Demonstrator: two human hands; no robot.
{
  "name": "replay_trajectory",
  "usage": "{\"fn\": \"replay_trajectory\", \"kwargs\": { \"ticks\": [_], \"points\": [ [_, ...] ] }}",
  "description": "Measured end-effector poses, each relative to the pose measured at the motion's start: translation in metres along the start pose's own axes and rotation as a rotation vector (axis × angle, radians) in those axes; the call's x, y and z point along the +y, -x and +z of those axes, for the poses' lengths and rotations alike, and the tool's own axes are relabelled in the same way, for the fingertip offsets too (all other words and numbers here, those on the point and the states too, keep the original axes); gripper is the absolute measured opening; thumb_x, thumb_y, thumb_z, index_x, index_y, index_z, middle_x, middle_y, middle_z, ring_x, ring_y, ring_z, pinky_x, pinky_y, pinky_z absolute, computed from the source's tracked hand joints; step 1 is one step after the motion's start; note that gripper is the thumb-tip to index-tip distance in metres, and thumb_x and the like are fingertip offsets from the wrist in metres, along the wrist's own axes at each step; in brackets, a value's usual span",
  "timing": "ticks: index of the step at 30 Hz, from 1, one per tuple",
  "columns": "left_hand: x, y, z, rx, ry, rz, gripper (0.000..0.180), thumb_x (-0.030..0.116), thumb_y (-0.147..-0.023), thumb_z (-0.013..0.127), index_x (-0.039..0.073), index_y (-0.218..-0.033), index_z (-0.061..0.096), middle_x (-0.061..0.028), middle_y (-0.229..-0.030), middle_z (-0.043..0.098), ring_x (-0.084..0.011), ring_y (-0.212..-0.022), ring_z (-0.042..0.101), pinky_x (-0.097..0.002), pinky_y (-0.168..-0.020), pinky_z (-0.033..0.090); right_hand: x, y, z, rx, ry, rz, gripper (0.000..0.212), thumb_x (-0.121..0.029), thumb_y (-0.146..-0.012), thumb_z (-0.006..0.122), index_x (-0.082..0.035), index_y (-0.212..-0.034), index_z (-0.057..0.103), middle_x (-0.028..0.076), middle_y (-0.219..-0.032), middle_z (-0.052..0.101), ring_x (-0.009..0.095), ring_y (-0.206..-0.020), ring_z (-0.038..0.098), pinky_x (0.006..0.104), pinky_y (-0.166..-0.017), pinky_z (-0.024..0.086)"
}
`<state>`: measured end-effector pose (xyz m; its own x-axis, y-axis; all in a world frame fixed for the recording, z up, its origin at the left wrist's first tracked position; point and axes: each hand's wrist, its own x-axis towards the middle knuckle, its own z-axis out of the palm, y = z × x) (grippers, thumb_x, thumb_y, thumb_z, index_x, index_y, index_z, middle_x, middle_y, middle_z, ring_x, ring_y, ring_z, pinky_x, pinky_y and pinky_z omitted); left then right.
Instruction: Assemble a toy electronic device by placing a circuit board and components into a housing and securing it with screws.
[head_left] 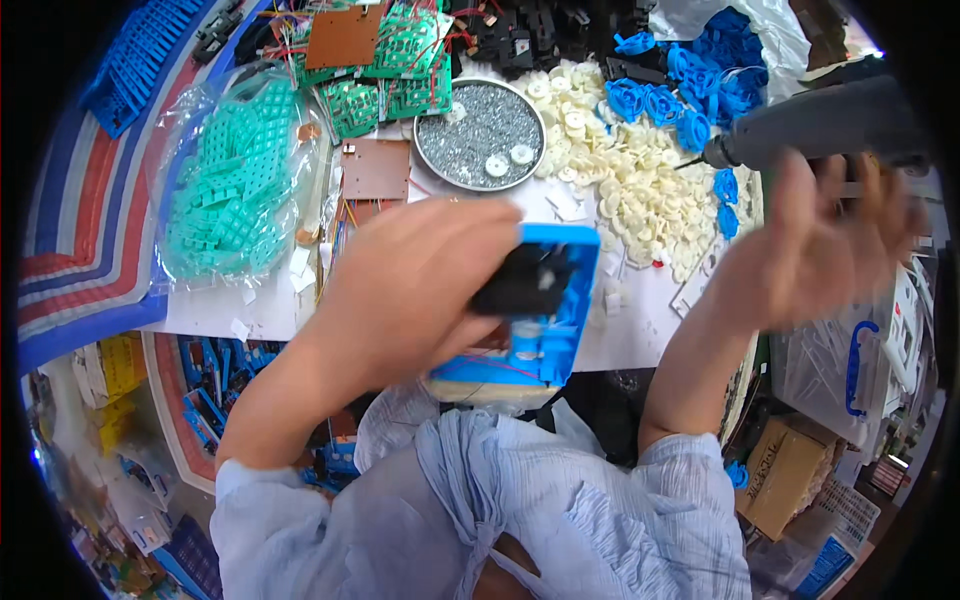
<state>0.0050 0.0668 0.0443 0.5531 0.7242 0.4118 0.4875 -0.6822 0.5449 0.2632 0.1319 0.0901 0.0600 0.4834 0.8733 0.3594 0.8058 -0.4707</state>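
My left hand (pixel 410 290) is closed at the left side of a blue plastic housing (pixel 585 290), which sits at the table's near edge. A black block-shaped part (pixel 530 280) lies inside the housing, right by my fingertips. Thin wires and a small round piece show in its lower part. My right hand (pixel 800 240) is raised at the right, blurred, with its fingers apart. Just above it hangs a dark grey power screwdriver (pixel 820 125), its bit pointing left. The fingers appear apart from the tool's body.
A round metal tray of small screws (pixel 480 185) stands mid-table. Cream plastic wheels (pixel 640 190) are heaped right of it, blue parts (pixel 700 85) behind. To the left lie green circuit boards (pixel 410 45) and a bag of green keypads (pixel 235 180). A clear bin (pixel 830 380) stands right.
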Motion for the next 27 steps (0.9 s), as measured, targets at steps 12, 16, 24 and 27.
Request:
{"fn": "replay_trajectory", "kwargs": {
  "ticks": [12,16,24,27],
  "points": [
    [-0.054,0.362,-0.183,-0.588,0.154,-1.539,0.06,0.015,-0.061,0.084,0.001,-0.117,0.068,-0.0111,-0.099,0.071,-0.0222,-0.091,0.069,-0.0356,-0.081,0.056,0.088,0.015,0.014,-1.061,0.322,0.433,0.029,-0.019,-0.086,0.072,-0.003,-0.11,0.074,0.012,-0.081,0.075,0.025,-0.07,0.072,0.0356,-0.068,0.055],
    [-0.031,0.694,-0.179,0.289,0.29,-2.05,0.035,0.021,-0.08,0.076,0.007,-0.111,0.07,-0.0043,-0.086,0.067,-0.0189,-0.074,0.064,-0.0358,-0.067,0.051,0.178,-0.011,0.041,-0.584,0.571,0.295,0.02,-0.021,-0.085,0.069,-0.008,-0.097,0.077,0.017,-0.09,0.075,0.037,-0.084,0.072,0.0462,-0.079,0.057],
    [-0.017,0.713,0.026,0.329,0.398,-1.875,0.041,0.043,-0.096,0.064,0.005,-0.109,0.07,-0.0089,-0.097,0.073,-0.025,-0.093,0.071,-0.0427,-0.077,0.055,0.206,-0.061,0.007,-0.826,1.288,0.538,0.043,-0.028,-0.086,0.073,-0.018,-0.128,0.069,0.012,-0.134,0.062,0.038,-0.129,0.053,0.0563,-0.102,0.049],
    [-0.074,0.678,0.02,-0.471,0.194,-1.604,0.038,0.041,-0.094,0.066,0.003,-0.096,0.073,-0.0136,-0.081,0.073,-0.0268,-0.075,0.073,-0.0402,-0.063,0.055,0.215,-0.035,0.0,-0.781,1.285,0.287,0.048,-0.023,-0.082,0.074,-0.026,-0.13,0.069,0.009,-0.127,0.065,0.036,-0.123,0.056,0.0543,-0.098,0.05]
  ]
}}
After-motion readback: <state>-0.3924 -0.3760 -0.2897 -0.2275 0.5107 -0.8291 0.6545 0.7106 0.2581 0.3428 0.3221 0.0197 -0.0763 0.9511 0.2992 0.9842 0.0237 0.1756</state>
